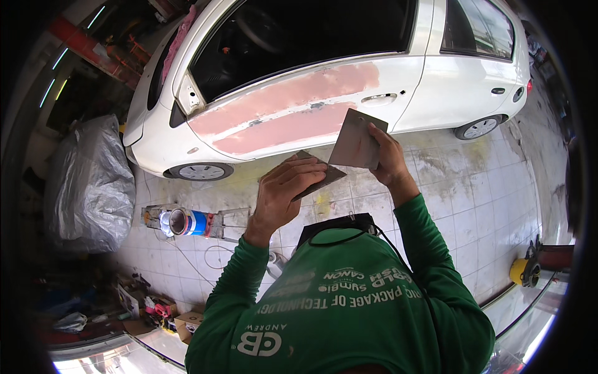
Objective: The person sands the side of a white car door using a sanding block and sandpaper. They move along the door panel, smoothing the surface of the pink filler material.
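My left hand (281, 192) is closed around a dark, flat filler spreader (326, 179), its fingers laid over the upper face. In my right hand (392, 159) is a second filler spreader (355, 144), a grey square plate pinched at its right edge. The two plates meet or nearly meet in front of my chest; whether they touch I cannot tell. Beyond them stands a white car (414, 106), side on. Its front door carries two broad bands of pink filler (274, 134), with a whitish strip and grey patches between them. Both plates are held short of the door.
On a low metal stand (233, 218) at the left lies or sits a blue can (194, 222). A silver-grey cover (93, 187) drapes something bulky farther left. Cables (187, 260) cross the tiled floor. A cardboard box (188, 324) is lower left; a yellow-and-black object (524, 272) stands at right.
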A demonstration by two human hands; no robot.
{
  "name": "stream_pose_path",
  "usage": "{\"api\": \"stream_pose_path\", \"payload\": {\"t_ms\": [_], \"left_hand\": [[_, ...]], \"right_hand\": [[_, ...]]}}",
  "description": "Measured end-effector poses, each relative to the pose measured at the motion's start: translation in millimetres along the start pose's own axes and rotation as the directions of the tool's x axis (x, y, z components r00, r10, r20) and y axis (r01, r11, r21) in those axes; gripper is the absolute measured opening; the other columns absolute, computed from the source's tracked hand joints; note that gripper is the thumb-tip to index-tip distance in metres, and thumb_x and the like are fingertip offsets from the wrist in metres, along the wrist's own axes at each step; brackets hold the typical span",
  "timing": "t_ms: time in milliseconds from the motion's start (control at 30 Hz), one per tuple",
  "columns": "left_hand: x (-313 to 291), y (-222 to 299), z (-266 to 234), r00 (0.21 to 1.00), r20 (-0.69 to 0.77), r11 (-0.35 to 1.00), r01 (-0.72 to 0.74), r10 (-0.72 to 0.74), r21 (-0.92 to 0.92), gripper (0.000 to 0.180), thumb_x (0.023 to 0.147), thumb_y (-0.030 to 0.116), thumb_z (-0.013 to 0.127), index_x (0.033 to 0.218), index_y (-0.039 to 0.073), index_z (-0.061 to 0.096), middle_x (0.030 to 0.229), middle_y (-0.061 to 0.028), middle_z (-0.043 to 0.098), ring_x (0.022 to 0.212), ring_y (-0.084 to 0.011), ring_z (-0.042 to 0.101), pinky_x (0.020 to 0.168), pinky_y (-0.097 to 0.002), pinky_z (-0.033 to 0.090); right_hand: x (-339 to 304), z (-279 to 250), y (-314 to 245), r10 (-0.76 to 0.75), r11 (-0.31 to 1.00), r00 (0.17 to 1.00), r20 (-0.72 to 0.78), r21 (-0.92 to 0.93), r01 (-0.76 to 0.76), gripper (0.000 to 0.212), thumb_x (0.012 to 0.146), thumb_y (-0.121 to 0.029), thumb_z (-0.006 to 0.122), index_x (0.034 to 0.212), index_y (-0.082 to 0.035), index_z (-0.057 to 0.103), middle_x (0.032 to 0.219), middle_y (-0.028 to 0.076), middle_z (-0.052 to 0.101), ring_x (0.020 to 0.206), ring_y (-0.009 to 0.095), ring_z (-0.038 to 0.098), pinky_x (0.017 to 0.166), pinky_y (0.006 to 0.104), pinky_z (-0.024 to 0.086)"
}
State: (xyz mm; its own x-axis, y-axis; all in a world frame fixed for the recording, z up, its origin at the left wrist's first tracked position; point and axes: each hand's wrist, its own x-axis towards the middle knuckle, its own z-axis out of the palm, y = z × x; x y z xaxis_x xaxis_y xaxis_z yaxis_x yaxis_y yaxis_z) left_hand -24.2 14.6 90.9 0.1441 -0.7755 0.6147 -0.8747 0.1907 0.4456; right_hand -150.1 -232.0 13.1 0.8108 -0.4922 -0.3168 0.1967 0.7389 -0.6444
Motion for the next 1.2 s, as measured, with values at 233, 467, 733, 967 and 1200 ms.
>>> {"api": "stream_pose_path", "payload": {"t_ms": [233, 467, 733, 967, 1200], "left_hand": [[-0.7, -1.7, 44.0, 0.956, -0.294, 0.994, -0.014, -0.018, -0.107, 0.039, 0.088, -0.013, 0.062, 0.123, 0.002, 0.07, 0.136, -0.0166, 0.067, 0.128, -0.0401, 0.064, 0.109, -0.0482, 0.054], [-4.6, -25.1, 41.3, 0.988, -0.093, 0.992, 0.121, -0.123, -0.025, 0.05, 0.082, -0.016, 0.058, 0.124, 0.007, 0.075, 0.143, -0.0128, 0.065, 0.128, -0.0373, 0.064, 0.104, -0.0463, 0.057], [18.2, -72.1, 1.3, 0.97, -0.136, 0.979, 0.195, -0.201, -0.059, 0.05, 0.086, -0.017, 0.053, 0.121, 0.008, 0.078, 0.132, -0.013, 0.073, 0.124, -0.0346, 0.068, 0.104, -0.0431, 0.059], [12.1, -34.0, 53.3, 0.982, 0.166, 0.984, 0.112, -0.089, -0.135, 0.043, 0.074, -0.017, 0.061, 0.106, 0.008, 0.076, 0.12, -0.0059, 0.078, 0.121, -0.0288, 0.07, 0.102, -0.0414, 0.058], [38.3, 21.0, 7.5, 0.977, -0.206, 0.991, -0.077, 0.053, -0.109, 0.032, 0.087, -0.011, 0.064, 0.113, 0.007, 0.072, 0.129, -0.0103, 0.075, 0.129, -0.036, 0.066, 0.114, -0.0521, 0.051]], "right_hand": [[-47.4, 45.8, 24.0, 0.076, 0.963, 0.974, 0.213, 0.237, -0.127, 0.05, 0.113, -0.036, 0.043, 0.15, -0.002, 0.049, 0.137, 0.015, 0.064, 0.123, 0.028, 0.066, 0.104, 0.0456, 0.056], [-27.6, 3.0, 42.2, -0.046, 0.963, 0.94, 0.338, 0.266, -0.048, 0.062, 0.114, -0.05, 0.036, 0.158, -0.007, 0.043, 0.146, 0.012, 0.06, 0.13, 0.029, 0.063, 0.104, 0.044, 0.055], [-42.4, 40.6, 3.2, 0.038, 0.939, 0.972, 0.231, -0.341, 0.044, 0.066, 0.113, -0.055, 0.041, 0.147, 0.0, 0.056, 0.134, 0.016, 0.067, 0.121, 0.025, 0.066, 0.102, 0.0371, 0.054], [6.9, 13.4, 12.3, -0.096, 0.954, 0.994, -0.046, -0.289, 0.079, 0.052, 0.113, -0.039, 0.05, 0.133, 0.007, 0.063, 0.117, 0.014, 0.071, 0.105, 0.021, 0.071, 0.085, 0.0328, 0.06], [-14.0, 21.4, -3.4, -0.004, 0.993, 0.994, 0.106, 0.116, -0.008, 0.054, 0.115, -0.039, 0.043, 0.151, 0.001, 0.048, 0.137, 0.017, 0.065, 0.118, 0.031, 0.069, 0.09, 0.0448, 0.06]]}}
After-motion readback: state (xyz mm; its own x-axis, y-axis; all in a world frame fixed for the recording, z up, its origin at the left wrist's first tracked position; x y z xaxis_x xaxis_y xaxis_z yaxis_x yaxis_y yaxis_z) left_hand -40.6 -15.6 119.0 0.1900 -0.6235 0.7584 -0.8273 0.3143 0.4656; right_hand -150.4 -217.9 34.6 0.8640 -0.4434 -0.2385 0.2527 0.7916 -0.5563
